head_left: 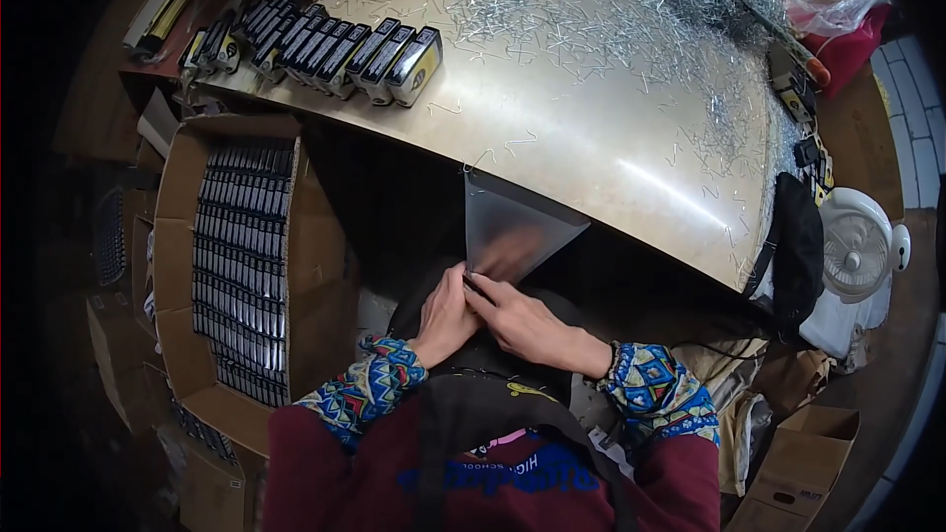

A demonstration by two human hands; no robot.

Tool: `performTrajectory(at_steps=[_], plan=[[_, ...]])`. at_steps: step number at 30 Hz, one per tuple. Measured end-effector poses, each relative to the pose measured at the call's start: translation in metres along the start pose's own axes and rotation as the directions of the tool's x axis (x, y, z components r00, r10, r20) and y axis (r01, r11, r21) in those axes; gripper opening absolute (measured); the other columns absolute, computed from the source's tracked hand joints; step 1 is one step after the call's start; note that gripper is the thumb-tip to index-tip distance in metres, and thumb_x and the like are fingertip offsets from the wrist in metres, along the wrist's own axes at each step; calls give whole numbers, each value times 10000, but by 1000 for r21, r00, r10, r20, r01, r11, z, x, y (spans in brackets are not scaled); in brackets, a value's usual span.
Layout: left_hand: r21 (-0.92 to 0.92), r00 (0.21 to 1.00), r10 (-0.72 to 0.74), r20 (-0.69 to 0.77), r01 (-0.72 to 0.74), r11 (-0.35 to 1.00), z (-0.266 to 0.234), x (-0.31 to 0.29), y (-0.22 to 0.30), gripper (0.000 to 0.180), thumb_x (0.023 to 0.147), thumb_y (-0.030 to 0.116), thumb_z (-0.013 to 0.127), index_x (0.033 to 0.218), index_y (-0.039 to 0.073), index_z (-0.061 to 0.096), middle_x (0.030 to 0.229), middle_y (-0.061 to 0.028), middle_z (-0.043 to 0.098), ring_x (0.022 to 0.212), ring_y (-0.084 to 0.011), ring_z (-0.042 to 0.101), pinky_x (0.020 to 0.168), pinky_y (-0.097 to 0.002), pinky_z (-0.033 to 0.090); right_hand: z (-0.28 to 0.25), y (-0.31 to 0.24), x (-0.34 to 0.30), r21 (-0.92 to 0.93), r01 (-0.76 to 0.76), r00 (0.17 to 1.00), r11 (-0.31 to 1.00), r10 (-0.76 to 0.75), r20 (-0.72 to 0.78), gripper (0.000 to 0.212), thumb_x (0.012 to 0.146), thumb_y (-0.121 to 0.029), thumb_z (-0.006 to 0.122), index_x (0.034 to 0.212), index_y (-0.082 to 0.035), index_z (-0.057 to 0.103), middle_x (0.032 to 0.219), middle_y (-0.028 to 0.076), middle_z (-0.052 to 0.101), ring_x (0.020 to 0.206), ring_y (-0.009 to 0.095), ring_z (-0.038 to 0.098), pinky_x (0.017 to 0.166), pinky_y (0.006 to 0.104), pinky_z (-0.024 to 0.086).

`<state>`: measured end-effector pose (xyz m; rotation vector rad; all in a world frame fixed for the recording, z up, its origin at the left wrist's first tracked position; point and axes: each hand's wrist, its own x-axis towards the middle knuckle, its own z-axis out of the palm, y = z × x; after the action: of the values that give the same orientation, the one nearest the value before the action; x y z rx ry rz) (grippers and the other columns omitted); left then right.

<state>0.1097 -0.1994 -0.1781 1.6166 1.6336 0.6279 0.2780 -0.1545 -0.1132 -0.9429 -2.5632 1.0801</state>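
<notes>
Nearest: left hand [445,318] and right hand [522,323], fingertips pinched together on a small dark item [476,286], too small to identify, held just below the table edge. Directly above: grey metal chute [512,227] hanging from the brass-coloured table [611,138]. Upper left on table: row of black-and-yellow oblong boxes [335,51]. Left: open cardboard carton [177,236] packed with same dark boxes. Top: loose silver staples [591,10]. Right: white fan [857,251].
</notes>
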Motion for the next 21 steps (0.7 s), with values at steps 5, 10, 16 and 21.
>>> performTrajectory(at_steps=[5,10,16,21], plan=[[-126,982,-187,0,186,975,-34,-17,-6,760,749,173,787,1355,22,354,1199,-212,568,1097,-346,599,916,-392,489,-8,15,-10,90,66,923,994,-26,-384,200,832,-87,694,1012,-1,679,1136,202,642,909,326,679,749,368,575],[-279,991,-31,-130,-7,960,-39,-10,25,859,730,109,803,1389,53,254,1197,-204,551,1052,-305,612,882,-392,501,-6,-5,3,8,127,895,992,-111,-433,296,823,-109,724,1089,4,661,1172,203,631,952,338,667,795,366,566],[-28,962,212,-172,-220,975,-42,18,47,718,711,142,803,1247,62,332,1109,-228,591,942,-404,639,764,-429,535,-7,-14,12,461,33,810,887,247,-533,346,848,-22,683,1190,6,636,1171,213,646,1012,304,678,834,327,551],[0,969,122,-217,-125,992,-47,28,73,624,724,129,754,1225,31,396,1032,-209,599,937,-407,622,754,-446,518,-19,-21,17,643,-30,757,765,438,-486,192,873,-19,670,1053,40,700,1055,152,712,959,154,673,802,238,538]])
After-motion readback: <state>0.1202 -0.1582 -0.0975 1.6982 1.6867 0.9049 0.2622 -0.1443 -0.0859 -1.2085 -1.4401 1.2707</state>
